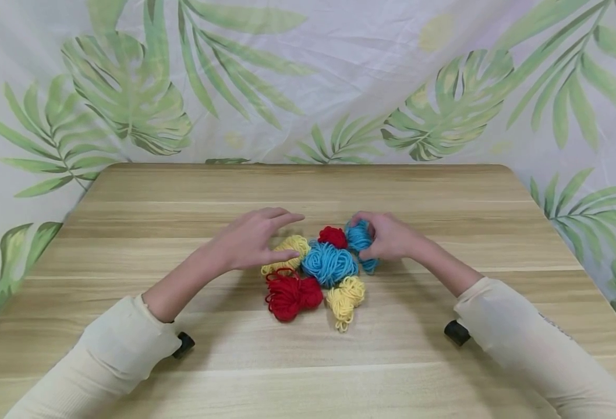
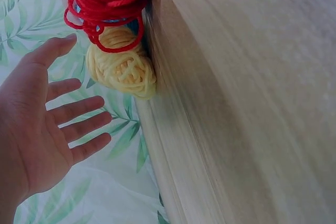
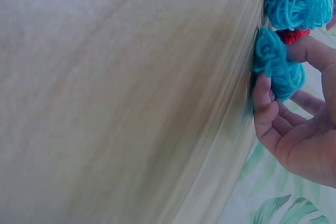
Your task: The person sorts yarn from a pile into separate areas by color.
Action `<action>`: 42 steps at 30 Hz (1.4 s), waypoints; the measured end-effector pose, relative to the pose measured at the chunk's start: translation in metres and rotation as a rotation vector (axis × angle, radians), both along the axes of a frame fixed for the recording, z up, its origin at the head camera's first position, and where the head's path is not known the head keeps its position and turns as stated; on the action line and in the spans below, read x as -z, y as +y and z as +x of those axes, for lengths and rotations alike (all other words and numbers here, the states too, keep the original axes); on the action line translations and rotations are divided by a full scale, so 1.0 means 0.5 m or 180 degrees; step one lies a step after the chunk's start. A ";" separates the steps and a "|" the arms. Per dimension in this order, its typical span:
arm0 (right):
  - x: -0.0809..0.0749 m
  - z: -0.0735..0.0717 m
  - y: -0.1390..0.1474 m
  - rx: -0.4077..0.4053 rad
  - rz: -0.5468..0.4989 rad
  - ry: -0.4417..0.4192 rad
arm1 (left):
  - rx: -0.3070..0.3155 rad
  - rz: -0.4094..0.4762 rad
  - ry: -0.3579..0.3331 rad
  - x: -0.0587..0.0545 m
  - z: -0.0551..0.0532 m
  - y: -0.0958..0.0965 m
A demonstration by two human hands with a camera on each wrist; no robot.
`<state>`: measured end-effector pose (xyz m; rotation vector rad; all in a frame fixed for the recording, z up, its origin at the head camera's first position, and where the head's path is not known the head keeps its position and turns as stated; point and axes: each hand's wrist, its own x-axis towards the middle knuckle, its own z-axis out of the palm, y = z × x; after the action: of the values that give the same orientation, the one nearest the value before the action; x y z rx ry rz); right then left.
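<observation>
Several small yarn bundles lie grouped at the middle of the table. My right hand (image 1: 389, 237) holds the blue yarn bundle (image 1: 357, 237) at the group's right, thumb and fingers bent round it; in the right wrist view this bundle (image 3: 286, 74) touches the tabletop. Fingers spread, my left hand (image 1: 252, 238) hovers beside the left yellow yarn bundle (image 1: 296, 244), apart from it in the left wrist view. Another blue bundle (image 1: 330, 263) sits in the centre, with a small red bundle (image 1: 332, 236) behind. In front are a larger red bundle (image 1: 289, 295) and a second yellow bundle (image 1: 346, 298).
The wooden table (image 1: 308, 378) reaches back to a hanging leaf-print cloth (image 1: 339, 70). Black devices are strapped under both wrists, one at the left cuff (image 1: 184, 345) and one at the right (image 1: 457, 333).
</observation>
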<state>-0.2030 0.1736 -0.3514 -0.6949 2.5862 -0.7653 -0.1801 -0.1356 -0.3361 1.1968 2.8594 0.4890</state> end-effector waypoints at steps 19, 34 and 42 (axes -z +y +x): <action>-0.002 0.005 0.047 0.0208 -0.0188 0.0246 | 0.0264 0.0113 -0.0055 -0.001 -0.004 0.022; -0.003 0.002 0.092 0.0438 -0.0306 0.0338 | 0.0394 0.0389 -0.0325 0.001 -0.001 0.034; -0.004 0.001 0.114 0.0493 -0.0298 0.0391 | 0.0490 0.0498 -0.0434 0.002 0.000 0.048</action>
<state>-0.2025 0.2307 -0.3492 -0.5905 2.7559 -0.9235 -0.1804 -0.1117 -0.3373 1.3363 2.6319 0.7674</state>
